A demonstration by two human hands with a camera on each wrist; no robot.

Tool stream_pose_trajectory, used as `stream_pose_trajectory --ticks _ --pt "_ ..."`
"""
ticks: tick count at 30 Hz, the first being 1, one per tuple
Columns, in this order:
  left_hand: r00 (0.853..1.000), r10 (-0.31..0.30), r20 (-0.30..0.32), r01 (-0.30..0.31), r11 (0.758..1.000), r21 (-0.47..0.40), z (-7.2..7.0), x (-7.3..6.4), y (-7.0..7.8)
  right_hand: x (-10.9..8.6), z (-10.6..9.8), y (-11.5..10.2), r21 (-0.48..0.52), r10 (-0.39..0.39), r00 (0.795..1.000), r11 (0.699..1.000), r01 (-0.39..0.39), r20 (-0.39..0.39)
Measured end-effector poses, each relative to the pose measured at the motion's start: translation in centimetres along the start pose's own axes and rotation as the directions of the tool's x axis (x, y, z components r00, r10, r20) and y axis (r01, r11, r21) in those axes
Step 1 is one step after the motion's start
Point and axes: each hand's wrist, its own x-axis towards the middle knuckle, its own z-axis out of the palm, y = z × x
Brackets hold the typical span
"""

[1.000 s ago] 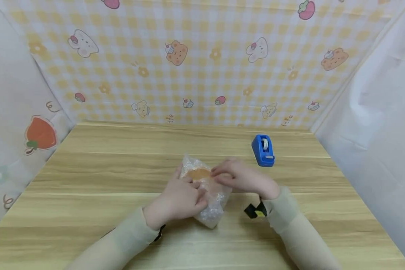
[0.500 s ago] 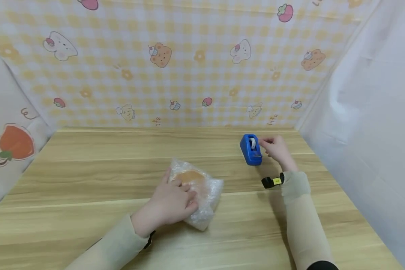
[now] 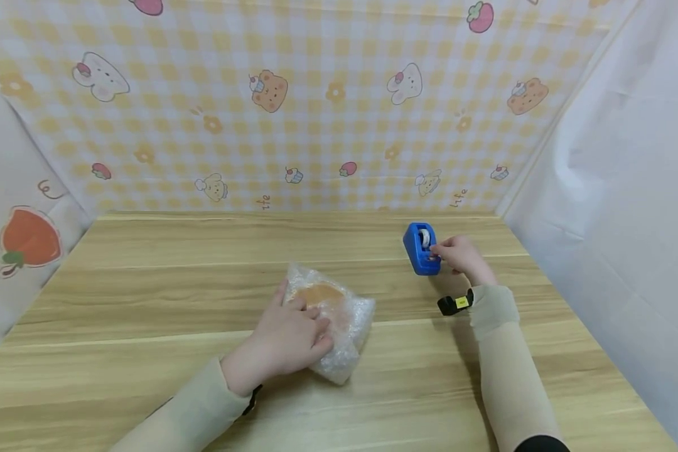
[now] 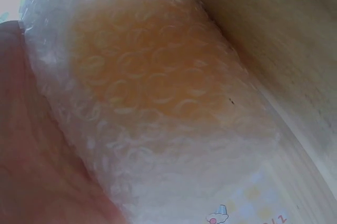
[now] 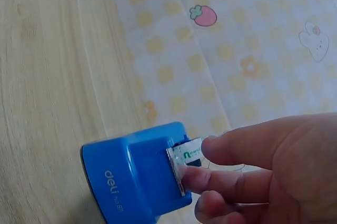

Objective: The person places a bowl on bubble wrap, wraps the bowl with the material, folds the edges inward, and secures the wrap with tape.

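A bubble-wrap packet lies on the table, with a round orange thing showing blurred through its bubbles. Spread fingers of my left hand rest on the packet's left side and hold it down. Farther back on the right stands a blue tape dispenser with a white roll of tape. My right hand reaches its cutter end from the right. In the right wrist view, thumb and index finger stand a little apart at the printed loose end of the tape, the index fingertip touching the cutting edge.
The wood-grain table meets a yellow checked cloth at its back edge. White sheets hang at both sides, the right one beyond my right arm. A black wrist strap sits below the right hand.
My right hand left the packet and went right to the tape dispenser, then slid from beside the roll to its cutter end. The left hand stays on the packet. The head view shifted slightly.
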Motion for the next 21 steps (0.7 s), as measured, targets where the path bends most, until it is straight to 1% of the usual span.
stream_pose_trajectory --ticks 3,6,9,13,21 --pt "1.0 -0.002 -0.006 0.002 1.0 -0.005 0.01 -0.04 0.11 -0.17 0.14 -0.22 0.0 -0.014 1.0 1.0 0.014 -0.001" --pt "1.0 -0.004 -0.009 0.004 1.0 -0.006 0.06 -0.07 0.19 -0.32 0.25 -0.33 0.055 -0.003 1.0 0.998 0.002 0.023" --pt "1.0 -0.008 -0.005 0.008 1.0 -0.008 0.12 -0.1 0.24 -0.38 0.33 -0.43 0.126 0.021 0.998 0.992 -0.028 0.054" --pt "1.0 -0.017 0.001 0.017 1.0 -0.022 0.14 -0.15 0.37 -0.33 0.46 -0.41 0.179 0.038 0.997 0.983 -0.049 0.062" --pt "1.0 -0.02 0.012 0.021 1.0 -0.021 -0.09 -0.13 0.37 0.0 0.84 -0.04 0.188 0.064 0.998 0.98 -0.062 -0.008"
